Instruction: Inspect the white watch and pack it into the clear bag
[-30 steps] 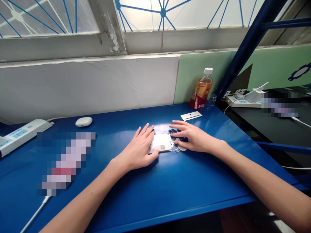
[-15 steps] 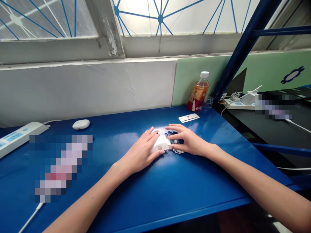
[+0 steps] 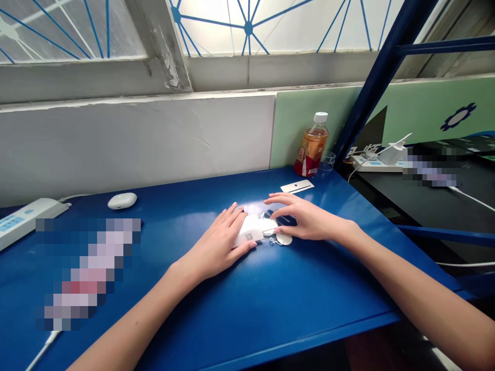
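A small white box [image 3: 249, 231] with a printed code on its side sits in the middle of the blue table [image 3: 240, 304]. My left hand [image 3: 216, 247] grips the box, fingers over its top and thumb at its near edge. My right hand [image 3: 305, 219] rests just right of it, fingers stretched flat over a small dark item [image 3: 286, 220] and touching a clear wrapper. A little round white disc [image 3: 284, 239] lies below my right hand's fingers.
A white card with a slot [image 3: 297, 186] lies behind my hands. A bottle of amber drink [image 3: 311, 145] stands at the back right by a green panel. A white oval case [image 3: 122, 200] and a power strip [image 3: 23, 221] sit at the left. A blue frame post rises at the right.
My left hand has closed over the white box and tipped it up on edge from lying flat. My right hand has slid slightly, uncovering the round disc.
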Demonstrator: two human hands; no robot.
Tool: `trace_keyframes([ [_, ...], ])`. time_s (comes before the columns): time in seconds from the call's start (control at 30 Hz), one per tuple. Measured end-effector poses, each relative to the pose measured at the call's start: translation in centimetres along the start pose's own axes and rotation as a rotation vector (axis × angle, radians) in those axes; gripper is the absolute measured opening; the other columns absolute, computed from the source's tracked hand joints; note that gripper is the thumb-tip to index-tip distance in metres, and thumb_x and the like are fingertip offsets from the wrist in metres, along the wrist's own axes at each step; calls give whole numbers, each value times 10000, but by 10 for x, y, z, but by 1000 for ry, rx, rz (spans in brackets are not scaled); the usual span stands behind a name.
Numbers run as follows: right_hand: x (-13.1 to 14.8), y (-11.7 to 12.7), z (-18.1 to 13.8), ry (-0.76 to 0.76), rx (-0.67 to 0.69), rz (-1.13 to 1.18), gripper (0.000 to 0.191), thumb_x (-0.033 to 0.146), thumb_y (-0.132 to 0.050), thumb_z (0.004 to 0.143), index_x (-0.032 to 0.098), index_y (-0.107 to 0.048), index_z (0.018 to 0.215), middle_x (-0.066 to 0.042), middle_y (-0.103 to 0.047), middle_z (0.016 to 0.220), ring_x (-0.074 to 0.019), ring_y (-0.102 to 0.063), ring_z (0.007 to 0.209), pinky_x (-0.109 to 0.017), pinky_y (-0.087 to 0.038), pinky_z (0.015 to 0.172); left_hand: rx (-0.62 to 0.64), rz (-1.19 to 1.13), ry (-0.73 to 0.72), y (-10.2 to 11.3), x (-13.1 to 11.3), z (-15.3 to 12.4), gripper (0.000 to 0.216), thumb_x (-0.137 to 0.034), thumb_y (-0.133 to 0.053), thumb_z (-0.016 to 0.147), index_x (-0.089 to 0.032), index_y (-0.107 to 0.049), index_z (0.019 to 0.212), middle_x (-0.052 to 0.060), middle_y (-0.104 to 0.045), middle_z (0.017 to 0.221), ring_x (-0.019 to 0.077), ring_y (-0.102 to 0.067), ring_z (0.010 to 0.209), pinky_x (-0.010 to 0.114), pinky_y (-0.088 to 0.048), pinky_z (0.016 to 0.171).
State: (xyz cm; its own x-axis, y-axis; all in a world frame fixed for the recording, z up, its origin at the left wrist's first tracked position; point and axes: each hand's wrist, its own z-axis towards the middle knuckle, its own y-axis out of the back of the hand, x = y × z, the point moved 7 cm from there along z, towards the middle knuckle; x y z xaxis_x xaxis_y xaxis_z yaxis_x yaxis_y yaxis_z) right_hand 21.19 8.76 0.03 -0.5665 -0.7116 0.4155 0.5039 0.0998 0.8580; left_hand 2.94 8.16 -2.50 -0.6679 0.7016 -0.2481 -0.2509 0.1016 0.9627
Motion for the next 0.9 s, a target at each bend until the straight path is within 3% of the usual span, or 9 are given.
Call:
trace_keyframes([
  [0.2, 4, -11, 1, -2, 11, 15, 374, 356, -719, 842, 203, -700, 1183, -171, -486, 1491, -327, -438, 1389, -523, -397, 1109, -21, 16, -30, 0, -5, 1, 602, -554, -407, 1004, -129, -400, 1430, 195, -403, 1539, 323, -195, 1504, 521, -267, 1188],
  [0.37, 12, -20, 3, 41, 35, 7, 248, 327, -680, 883, 174, -715, 1075, -187, -469, 1504, -335, -373, 1432, -551, -387, 1112, -37, 55, -74, 3, -11, 2, 572, -546, -397, 1010, -123, -424, 1393, 200, -441, 1509, 325, -216, 1498, 527, -279, 1180],
  [0.47, 19, -17, 2, 105, 43, -51, 244, 270, -639, 903, 157, -682, 1115, -194, -469, 1503, -322, -375, 1432, -546, -396, 1111, -44, 79, -84, 5, -11, 2, 566, -556, -386, 1011, -135, -432, 1387, 186, -466, 1493, 326, -245, 1489, 526, -293, 1171],
  [0.7, 16, -7, 0, 100, 37, -194, 212, 153, -646, 817, 143, -679, 1025, -207, -512, 1457, -341, -460, 1369, -510, -431, 1086, -74, 62, -49, 9, -2, 0, 567, -556, -388, 1010, -133, -444, 1383, 198, -488, 1472, 331, -314, 1462, 509, -358, 1139],
  [0.9, 16, -15, 2, 89, 56, -170, 265, 249, -593, 923, 137, -635, 1159, -219, -524, 1438, -337, -485, 1343, -518, -460, 1052, -85, 53, -46, 8, -3, 0, 564, -546, -403, 1009, -128, -448, 1384, 198, -504, 1459, 339, -327, 1454, 522, -360, 1133],
])
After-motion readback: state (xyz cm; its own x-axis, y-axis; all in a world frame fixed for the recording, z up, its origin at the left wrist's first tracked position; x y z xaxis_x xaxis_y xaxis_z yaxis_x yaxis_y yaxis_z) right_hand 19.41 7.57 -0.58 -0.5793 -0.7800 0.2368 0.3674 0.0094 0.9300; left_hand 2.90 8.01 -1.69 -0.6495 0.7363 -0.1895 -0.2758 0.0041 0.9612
